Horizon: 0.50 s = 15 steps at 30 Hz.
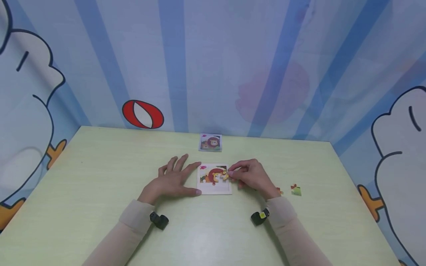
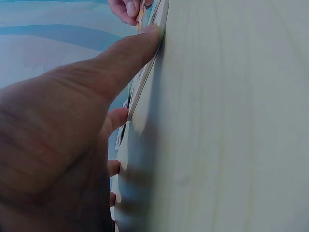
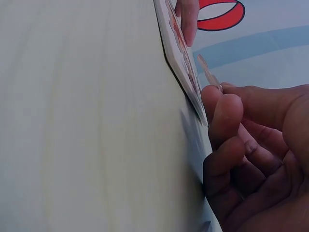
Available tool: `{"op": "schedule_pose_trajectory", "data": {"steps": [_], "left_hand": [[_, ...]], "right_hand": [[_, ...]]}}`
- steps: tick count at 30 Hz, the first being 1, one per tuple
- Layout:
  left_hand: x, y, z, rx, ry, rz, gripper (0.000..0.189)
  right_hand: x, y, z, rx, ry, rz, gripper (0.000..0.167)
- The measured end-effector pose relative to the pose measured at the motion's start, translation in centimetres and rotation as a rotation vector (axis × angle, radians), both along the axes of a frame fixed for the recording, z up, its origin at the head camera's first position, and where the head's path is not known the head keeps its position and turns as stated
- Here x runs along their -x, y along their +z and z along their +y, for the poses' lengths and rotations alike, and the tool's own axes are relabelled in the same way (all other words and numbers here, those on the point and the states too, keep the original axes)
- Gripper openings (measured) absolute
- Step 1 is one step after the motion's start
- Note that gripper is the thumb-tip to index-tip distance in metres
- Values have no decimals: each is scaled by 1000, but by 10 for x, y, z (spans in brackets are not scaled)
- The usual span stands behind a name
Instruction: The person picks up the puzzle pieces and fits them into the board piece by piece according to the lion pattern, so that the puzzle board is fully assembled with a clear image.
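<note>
A small square puzzle board (image 1: 215, 187) with a partly built lion picture lies mid-table. My left hand (image 1: 179, 180) rests flat beside it, fingers spread; the thumb (image 2: 123, 60) and the index finger brace the board's left edge (image 2: 155, 30). My right hand (image 1: 231, 174) pinches a yellow-orange puzzle piece (image 1: 225, 175) over the board's right side. The right wrist view shows that piece (image 3: 208, 72) tilted just above the board (image 3: 181, 65), held by my fingertips (image 3: 227, 113).
A small lion picture card (image 1: 210, 142) lies near the table's far edge. Two loose puzzle pieces (image 1: 295, 190) (image 1: 279, 191) lie to the right of my right wrist. The pale green table (image 1: 100, 177) is walled by blue cartoon curtains.
</note>
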<state>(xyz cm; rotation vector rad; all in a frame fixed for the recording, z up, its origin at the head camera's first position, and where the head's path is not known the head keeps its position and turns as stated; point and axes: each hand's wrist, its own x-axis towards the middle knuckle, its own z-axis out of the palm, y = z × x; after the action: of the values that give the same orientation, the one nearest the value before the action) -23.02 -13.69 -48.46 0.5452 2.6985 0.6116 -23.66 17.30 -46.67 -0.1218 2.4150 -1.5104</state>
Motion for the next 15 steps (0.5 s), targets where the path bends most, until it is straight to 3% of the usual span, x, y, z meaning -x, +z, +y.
{"op": "schedule_pose_trajectory", "data": {"steps": [15], "left_hand": [[1, 0, 1, 2, -1, -3, 102]], "right_hand": [[1, -3, -12, -31, 14, 3, 16]]}}
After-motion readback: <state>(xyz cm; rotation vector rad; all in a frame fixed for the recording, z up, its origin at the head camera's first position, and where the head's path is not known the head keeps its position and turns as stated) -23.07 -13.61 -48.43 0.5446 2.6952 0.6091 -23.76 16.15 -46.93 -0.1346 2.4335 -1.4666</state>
